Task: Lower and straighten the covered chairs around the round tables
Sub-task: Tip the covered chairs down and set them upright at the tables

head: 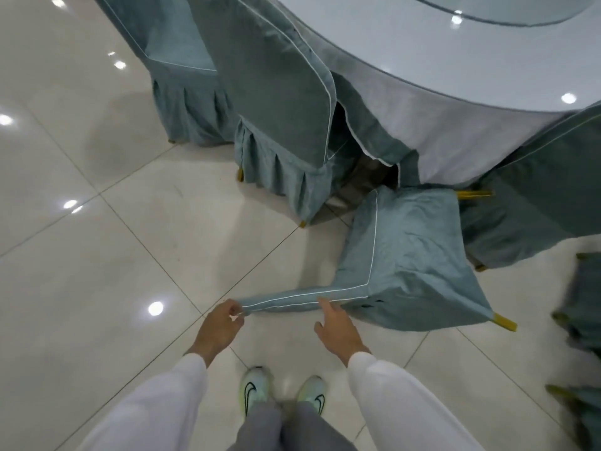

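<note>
Chair in hand: we have one covered chair directly ahead of both hands, tipped over, its backrest edge nearest us and a gold leg tip sticking out to the right of our right hand.
Left hand: our left hand pinches the near corner of the chair's backrest cover between thumb and fingers.
Right hand: our right hand lies further right along the same piped edge, index finger extended and touching it, the other fingers loose; we judge it is grasping nothing.
Chairs done: beyond our left hand two covered chairs stand upright at the round table, the nearer upright chair close against the cloth, the farther upright chair just beside it to the left. We count these as set.
Chairs left: beyond and right of our right hand another tilted chair leans at the table with gold legs showing; more teal covers with gold leg tips, the far-right chairs, sit at the frame edge, too cut off to tell their state.
Progress: we judge the work partly done at this table, two chairs standing, one in hand, at least one more to set down.
Remaining on this chair: bring its legs to the floor, then square it to the table edge.
Floor: glossy pale tiles beneath our hands and shoes.
</note>
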{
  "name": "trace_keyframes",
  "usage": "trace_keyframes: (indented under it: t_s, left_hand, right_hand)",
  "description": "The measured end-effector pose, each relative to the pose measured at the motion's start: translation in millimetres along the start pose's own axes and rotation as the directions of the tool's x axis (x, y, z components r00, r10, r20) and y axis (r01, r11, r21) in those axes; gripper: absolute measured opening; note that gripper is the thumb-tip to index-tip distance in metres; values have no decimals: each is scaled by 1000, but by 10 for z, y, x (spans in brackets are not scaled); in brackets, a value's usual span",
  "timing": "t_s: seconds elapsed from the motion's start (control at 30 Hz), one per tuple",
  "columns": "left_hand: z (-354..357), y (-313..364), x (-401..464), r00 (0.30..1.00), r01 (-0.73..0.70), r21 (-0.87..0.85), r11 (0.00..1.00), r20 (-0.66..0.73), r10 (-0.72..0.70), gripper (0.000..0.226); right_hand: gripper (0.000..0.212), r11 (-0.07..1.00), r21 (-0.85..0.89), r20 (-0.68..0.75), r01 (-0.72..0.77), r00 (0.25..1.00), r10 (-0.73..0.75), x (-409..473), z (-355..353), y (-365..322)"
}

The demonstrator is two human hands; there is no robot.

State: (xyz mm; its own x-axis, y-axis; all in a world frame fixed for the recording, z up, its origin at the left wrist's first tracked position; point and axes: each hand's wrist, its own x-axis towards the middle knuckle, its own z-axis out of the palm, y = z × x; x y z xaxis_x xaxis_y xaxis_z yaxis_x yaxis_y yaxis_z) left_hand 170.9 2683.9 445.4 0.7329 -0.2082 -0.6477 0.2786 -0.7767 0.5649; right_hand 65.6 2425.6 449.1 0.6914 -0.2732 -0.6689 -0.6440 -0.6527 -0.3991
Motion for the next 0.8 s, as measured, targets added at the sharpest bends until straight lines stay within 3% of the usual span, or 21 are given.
trace_keyframes:
  t_s: [0.13, 0.3, 0.5, 0.67, 0.8]
  left_hand:
    - [298, -374, 399, 999, -45, 98, 994, 18, 44, 37]
    - [713, -872, 1043, 985, -156, 386, 909, -4, 171, 62]
    - [1180, -1331, 1621, 959, -224, 549, 805, -26, 284, 59]
    - [1226, -1292, 1772, 921, -267, 653, 709, -44, 388, 63]
    - [1122, -1143, 1592, 904, -312, 642, 700, -27, 427, 62]
  right_hand:
    - [60, 992, -115, 23, 60, 998, -58, 442, 361, 52]
    - [66, 903, -398, -23, 160, 983, -184, 1173, 886, 216]
    - [57, 797, -572, -104, 193, 947, -304, 1808, 1386, 398]
    - [46, 657, -674, -57, 337, 863, -501, 2033, 1265, 472]
    - [46, 617, -694, 21, 370, 868, -496, 1889, 961, 448]
